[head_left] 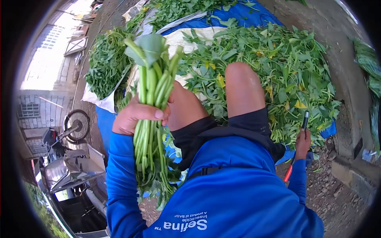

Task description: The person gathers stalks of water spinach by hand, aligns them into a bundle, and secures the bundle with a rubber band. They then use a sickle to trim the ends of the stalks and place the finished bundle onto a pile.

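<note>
My left hand (137, 115) is closed around a thick bunch of leafy green stems (152, 89), held up over my left thigh. Its cut ends point away from me, one broad leaf lies over the top, and the leafy tips hang down below my fist. On the other side, my right hand (303, 143) grips a knife (306, 116) with a black handle and a red end. The thin blade extends over the large pile of loose greens (293, 65), which has some yellow leaves among it and spreads around my knees.
Another heap of greens (105, 65) lies to the left on pale sacking, and more greens (178, 10) lie farther off. A blue tarp (248, 14) is underneath. A motorcycle (71, 158) stands at left. Concrete blocks (353, 178) and bundled greens (367, 59) are at right.
</note>
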Demonstrator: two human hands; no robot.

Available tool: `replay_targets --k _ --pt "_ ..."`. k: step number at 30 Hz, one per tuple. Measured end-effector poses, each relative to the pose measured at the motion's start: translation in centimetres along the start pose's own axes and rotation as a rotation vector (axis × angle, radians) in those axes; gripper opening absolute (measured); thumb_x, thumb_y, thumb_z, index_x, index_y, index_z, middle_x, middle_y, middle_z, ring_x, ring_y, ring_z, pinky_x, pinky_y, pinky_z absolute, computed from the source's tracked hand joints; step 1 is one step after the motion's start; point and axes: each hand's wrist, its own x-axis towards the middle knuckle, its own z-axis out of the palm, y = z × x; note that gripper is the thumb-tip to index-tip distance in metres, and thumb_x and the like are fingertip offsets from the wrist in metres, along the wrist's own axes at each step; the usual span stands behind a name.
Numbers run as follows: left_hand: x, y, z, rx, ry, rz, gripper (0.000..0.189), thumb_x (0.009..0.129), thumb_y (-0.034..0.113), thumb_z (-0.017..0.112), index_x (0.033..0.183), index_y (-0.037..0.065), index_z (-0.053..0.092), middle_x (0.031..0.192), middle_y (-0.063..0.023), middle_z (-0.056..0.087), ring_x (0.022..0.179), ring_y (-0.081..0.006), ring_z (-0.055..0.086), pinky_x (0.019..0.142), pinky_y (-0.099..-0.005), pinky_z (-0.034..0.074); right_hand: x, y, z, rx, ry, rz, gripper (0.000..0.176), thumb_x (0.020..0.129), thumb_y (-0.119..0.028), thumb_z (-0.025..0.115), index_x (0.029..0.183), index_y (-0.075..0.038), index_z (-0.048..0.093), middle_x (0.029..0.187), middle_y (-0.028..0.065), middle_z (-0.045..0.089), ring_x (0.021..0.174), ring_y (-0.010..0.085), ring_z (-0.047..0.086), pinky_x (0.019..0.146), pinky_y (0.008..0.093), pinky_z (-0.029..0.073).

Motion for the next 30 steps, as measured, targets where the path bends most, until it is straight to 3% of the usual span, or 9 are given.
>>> replay_targets --k 1,3,5,9,15,16,20,30 --pt "2.7 -2.5 2.4 -0.01 -0.125 -0.108 0.067 0.064 0.015 0.084 0.124 -0.006 0.062 0.084 -0.014 0.066 0.069 -0.0264 0.064 0.068 -0.0366 0.054 -2.5 -4.3 1.3 0.1 0.041 0.027 0.035 0.113 -0.033 0.061 0.138 -0.008 0.066 0.072 -0.0058 0.051 0.059 0.0037 0.044 0.053 0.0245 0.036" --pt "7.9 -6.2 7.1 -0.086 -0.344 -0.279 0.062 0.068 0.014 0.084 0.124 -0.003 0.063 0.09 -0.0122 0.067 0.08 -0.0246 0.067 0.072 -0.0357 0.054 -4.7 -6.9 1.2 0.201 0.01 -0.019 0.037 0.116 -0.034 0.056 0.142 -0.009 0.063 0.077 -0.0051 0.053 0.059 0.0038 0.046 0.051 0.0219 0.038" --pt "11.2 -6.8 10.4 -0.018 -0.445 -0.31 0.056 0.073 0.011 0.082 0.124 -0.002 0.064 0.09 -0.0119 0.068 0.081 -0.0228 0.067 0.072 -0.0353 0.055 -5.3 -8.1 1.2 0.171 0.055 -0.166 0.04 0.117 -0.034 0.054 0.146 -0.008 0.061 0.079 -0.0034 0.054 0.062 0.0041 0.048 0.054 0.0211 0.04" --pt "15.2 -7.9 13.6 0.074 -0.604 -0.413 0.038 0.079 0.007 0.081 0.113 -0.002 0.068 0.085 -0.0121 0.071 0.075 -0.0221 0.069 0.072 -0.036 0.057 -7.5 -14.5 0.8 0.276 -0.043 -0.131 0.044 0.117 -0.036 0.052 0.148 -0.006 0.059 0.082 -0.0027 0.055 0.066 0.0043 0.05 0.059 0.0219 0.042" --pt "16.5 -7.7 15.0 0.155 -0.57 -0.447 0.033 0.082 0.009 0.084 0.111 0.0 0.07 0.084 -0.0095 0.071 0.071 -0.0193 0.071 0.065 -0.0326 0.058 -10.7 -18.8 3.1 0.015 -0.259 -0.494 0.046 0.114 -0.036 0.06 0.144 -0.001 0.062 0.089 -0.0006 0.06 0.075 0.0061 0.053 0.069 0.0229 0.045" --pt "16.5 -7.4 15.3 0.184 -0.564 -0.433 0.034 0.081 0.01 0.085 0.111 0.001 0.071 0.085 -0.0089 0.072 0.071 -0.0189 0.071 0.066 -0.0323 0.058 -10.9 -19.3 2.9 -0.05 -0.284 -0.477 0.046 0.11 -0.035 0.066 0.139 0.001 0.066 0.098 0.006 0.07 0.084 0.0137 0.065 0.077 0.0287 0.052" --pt "15.9 -6.2 15.9 0.2 -0.568 -0.393 0.04 0.078 0.012 0.089 0.112 0.001 0.071 0.088 -0.0075 0.072 0.073 -0.018 0.071 0.069 -0.0318 0.059 -9.5 -20.7 3.8 -0.306 -0.367 -0.589 0.044 0.108 -0.032 0.069 0.137 0.0 0.069 0.113 0.0171 0.077 0.097 0.0261 0.075 0.086 0.0362 0.057" --pt "16.3 -5.8 15.7 0.342 -0.6 -0.228 0.042 0.079 0.007 0.087 0.118 -0.001 0.072 0.087 -0.0066 0.073 0.077 -0.0161 0.071 0.072 -0.0309 0.057 -7.4 -19.2 5.5 -0.422 -0.3 -0.623 0.041 0.104 -0.024 0.074 0.139 -0.003 0.068 0.105 0.018 0.076 0.09 0.0303 0.074 0.079 0.0378 0.058"
